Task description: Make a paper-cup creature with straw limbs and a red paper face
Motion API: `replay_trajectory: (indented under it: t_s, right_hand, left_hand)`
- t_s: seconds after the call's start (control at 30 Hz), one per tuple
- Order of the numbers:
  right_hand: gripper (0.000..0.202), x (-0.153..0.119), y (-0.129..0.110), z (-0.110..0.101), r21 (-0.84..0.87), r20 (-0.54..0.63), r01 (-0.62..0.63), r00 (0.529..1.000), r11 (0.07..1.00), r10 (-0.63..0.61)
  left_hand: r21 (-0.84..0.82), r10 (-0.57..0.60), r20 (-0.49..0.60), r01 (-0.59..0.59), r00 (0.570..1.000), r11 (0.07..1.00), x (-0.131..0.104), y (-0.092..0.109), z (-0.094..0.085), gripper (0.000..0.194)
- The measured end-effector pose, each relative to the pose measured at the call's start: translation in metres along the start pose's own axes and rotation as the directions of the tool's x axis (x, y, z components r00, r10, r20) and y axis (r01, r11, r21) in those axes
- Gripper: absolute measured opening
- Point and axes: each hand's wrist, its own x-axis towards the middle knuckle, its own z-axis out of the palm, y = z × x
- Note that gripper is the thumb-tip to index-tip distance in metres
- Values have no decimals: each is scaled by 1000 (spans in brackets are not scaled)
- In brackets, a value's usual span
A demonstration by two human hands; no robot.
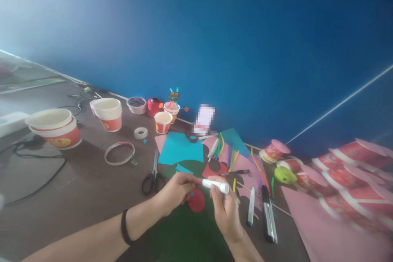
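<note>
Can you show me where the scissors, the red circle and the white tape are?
Scissors (155, 165): head view, on the blades.
Red circle (197, 203): head view, near its middle.
White tape (136, 134): head view, roll's left rim.

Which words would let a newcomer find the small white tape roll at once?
On the dark table, find the turquoise paper sheet in the middle. Just left of it, beyond the black-handled scissors, lies the tape roll. It is small, white and thick-walled, while the neighbouring ring is much wider, thin and partly red.
</note>
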Motion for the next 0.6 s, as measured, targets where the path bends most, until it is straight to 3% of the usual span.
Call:
replay_trajectory:
  t_s: [0.27,0.6]
  right_hand:
    - [19,-1,1,1,29,8,49,999,998,-49]
    - [20,-1,1,0,7,-12,14,1000,1000,-14]
  left_hand:
    - [-7,-22,-5,22,1000,1000,-1,2,1,28]
    - [-34,-12,-9,11,1000,999,2,-2,-1,26]
